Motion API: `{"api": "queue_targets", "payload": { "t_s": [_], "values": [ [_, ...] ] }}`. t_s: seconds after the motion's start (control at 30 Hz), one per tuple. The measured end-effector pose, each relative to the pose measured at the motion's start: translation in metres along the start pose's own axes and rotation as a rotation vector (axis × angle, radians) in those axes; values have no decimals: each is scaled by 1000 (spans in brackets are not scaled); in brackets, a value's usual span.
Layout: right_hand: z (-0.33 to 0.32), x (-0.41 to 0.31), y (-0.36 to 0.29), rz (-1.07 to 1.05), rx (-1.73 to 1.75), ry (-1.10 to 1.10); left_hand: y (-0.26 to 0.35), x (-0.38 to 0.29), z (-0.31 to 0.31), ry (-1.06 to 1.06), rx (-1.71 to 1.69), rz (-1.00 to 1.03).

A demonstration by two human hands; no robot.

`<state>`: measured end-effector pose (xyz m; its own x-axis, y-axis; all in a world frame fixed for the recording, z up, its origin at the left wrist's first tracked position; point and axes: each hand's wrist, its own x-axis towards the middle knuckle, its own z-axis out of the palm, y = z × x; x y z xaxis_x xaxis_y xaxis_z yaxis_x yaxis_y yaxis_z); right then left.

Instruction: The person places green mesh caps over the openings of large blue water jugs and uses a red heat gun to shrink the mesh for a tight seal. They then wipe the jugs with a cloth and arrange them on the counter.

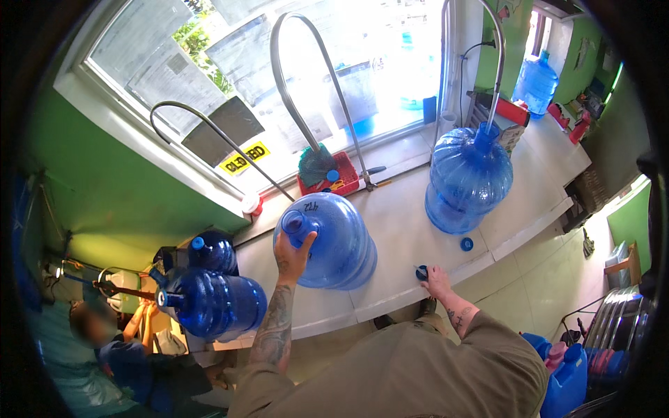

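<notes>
My left hand (293, 257) grips the neck of a large blue plastic water jug (334, 245). The jug stands on the white tiled counter (392, 292), its open mouth leaning toward the left, with handwritten marks on its shoulder. At the counter's front edge, the fingers of my right hand (438, 282) are closed on a dark blue bottle cap (421, 272). Another blue cap (466, 244) lies on the tiles farther right. Behind it stands a ribbed blue water jug (469, 180), with a curved metal filling pipe (499, 68) reaching into its neck.
More metal pipes (313, 31) arch up along the window. A red plastic basket (345, 170) sits at the back with a green mesh scrubber (317, 164). Full-looking jugs (219, 303) lie on the left, near a seated person (141, 360). Blue jerrycans (564, 381) stand at lower right.
</notes>
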<state>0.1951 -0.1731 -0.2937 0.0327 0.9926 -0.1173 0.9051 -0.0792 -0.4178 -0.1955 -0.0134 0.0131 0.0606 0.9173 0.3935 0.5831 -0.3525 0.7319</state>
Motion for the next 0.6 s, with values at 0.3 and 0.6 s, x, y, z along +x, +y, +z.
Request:
{"api": "queue_targets", "payload": {
  "t_s": [0.3,0.6],
  "values": [
    [-54,-6,-19,6,260,228,2,-59,-24,48,-476,-83],
    [-296,9,-195,-286,501,327,-144,-129,29,34,-1707,-760]
  ]
}}
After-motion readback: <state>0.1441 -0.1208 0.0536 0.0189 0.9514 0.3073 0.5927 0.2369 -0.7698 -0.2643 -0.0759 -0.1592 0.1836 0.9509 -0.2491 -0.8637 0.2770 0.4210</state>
